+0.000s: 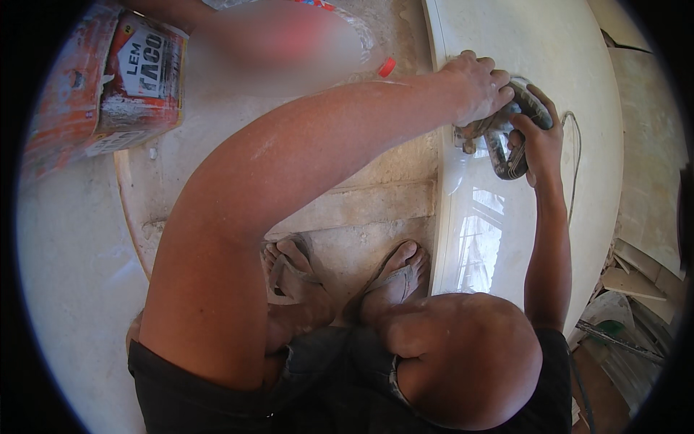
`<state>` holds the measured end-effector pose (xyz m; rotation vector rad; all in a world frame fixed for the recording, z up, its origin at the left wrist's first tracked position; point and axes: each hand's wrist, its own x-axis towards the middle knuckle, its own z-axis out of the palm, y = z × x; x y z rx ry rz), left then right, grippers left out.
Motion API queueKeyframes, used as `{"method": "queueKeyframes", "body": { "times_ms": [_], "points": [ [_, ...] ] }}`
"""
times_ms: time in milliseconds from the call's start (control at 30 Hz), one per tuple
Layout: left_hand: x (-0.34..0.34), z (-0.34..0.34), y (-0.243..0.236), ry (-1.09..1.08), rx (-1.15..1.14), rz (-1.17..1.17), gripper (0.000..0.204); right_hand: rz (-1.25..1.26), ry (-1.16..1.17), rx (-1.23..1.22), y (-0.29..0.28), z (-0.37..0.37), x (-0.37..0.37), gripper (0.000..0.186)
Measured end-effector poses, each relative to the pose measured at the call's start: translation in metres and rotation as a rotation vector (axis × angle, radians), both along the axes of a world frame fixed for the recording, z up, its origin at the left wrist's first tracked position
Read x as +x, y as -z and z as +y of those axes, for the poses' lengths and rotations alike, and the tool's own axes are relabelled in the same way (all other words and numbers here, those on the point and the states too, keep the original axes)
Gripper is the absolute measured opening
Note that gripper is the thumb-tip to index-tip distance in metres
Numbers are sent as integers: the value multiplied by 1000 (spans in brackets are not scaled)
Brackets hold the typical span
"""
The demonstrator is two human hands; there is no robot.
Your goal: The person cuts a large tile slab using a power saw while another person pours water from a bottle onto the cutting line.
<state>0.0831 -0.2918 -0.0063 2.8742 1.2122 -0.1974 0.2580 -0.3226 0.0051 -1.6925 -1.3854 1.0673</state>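
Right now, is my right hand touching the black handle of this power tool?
Touching. The head view shows it: the right hand wraps the black handle, with thumb and index finger lying against it on opposite sides.

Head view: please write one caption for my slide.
Right grip on a dark handheld tool, left grip at its left side, over a glossy pale slab.

Pale glossy slab [571, 65] that mirrored bright light, dark power tool [533, 110] that was held at its left side, thin cord [577, 173] that lay curved on it.
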Motion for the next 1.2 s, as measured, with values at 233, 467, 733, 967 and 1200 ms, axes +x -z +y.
{"method": "queueKeyframes", "body": {
  "times_ms": [233,467,733,967,1200],
  "points": [
    [0,-4,-2,13,-12,10,85,-7,-2,4,2,-4,4,60],
    [1,-6,0,27,-7,-2,83,-15,4,19,1,-8,4,59],
    [3,-9,4,21,1,-11,77,-26,6,7,1,-13,5,59],
    [4,-13,0,29,-17,-10,80,-14,20,8,-2,-18,4,59],
    [6,-17,0,34,-33,10,85,-18,17,-4,-1,-22,6,60]
  ]
}}
